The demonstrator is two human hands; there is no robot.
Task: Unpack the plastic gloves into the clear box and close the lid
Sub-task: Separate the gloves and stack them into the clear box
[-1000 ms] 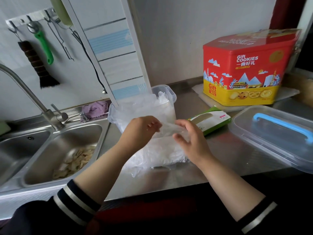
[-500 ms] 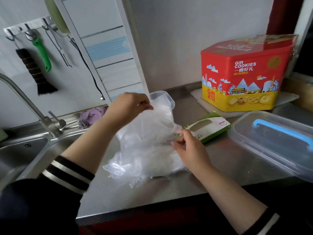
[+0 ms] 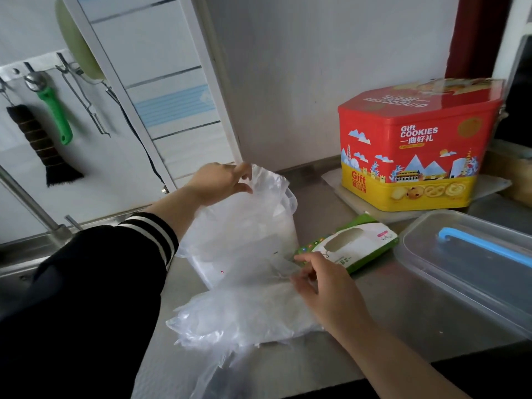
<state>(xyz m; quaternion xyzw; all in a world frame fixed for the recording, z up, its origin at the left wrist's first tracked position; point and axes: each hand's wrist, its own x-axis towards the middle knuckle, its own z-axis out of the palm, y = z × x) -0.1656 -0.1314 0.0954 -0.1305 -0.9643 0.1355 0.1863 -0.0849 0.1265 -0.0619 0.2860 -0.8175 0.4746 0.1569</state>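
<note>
- So the step in hand looks like the actual unpacking: the left hand (image 3: 218,182) is pinching the top edge of the plastic gloves (image 3: 247,254) and holding them up over the clear box (image 3: 292,201), which is mostly hidden behind the film, only a bit of rim is peeking out.
- The right hand (image 3: 322,283) is sitting lower down, fingers curling onto the near edge of the same film. So the hands are well apart, one high and far, one low and near, both gripping the gloves.
- The gloves are one big crumpled translucent mass, part draping against the box, part lying on the steel counter (image 3: 388,306). No way I'm telling you how many individual gloves are in there.
- Next move, I'm guessing: bunching the loose lower part up and stuffing it all down into the box. Flimsy stuff, so it's probably wanting to spring back out or hang over the rim, which would be getting in the way of the lid.
- The lid (image 3: 472,272) is lying off to the right, blue handle up, not yet on.
- Counting: two hands, one box, one lid, one green-and-white glove packet (image 3: 351,246) just beside the right hand, one red-and-yellow cookie tin (image 3: 417,145) at the back.
</note>
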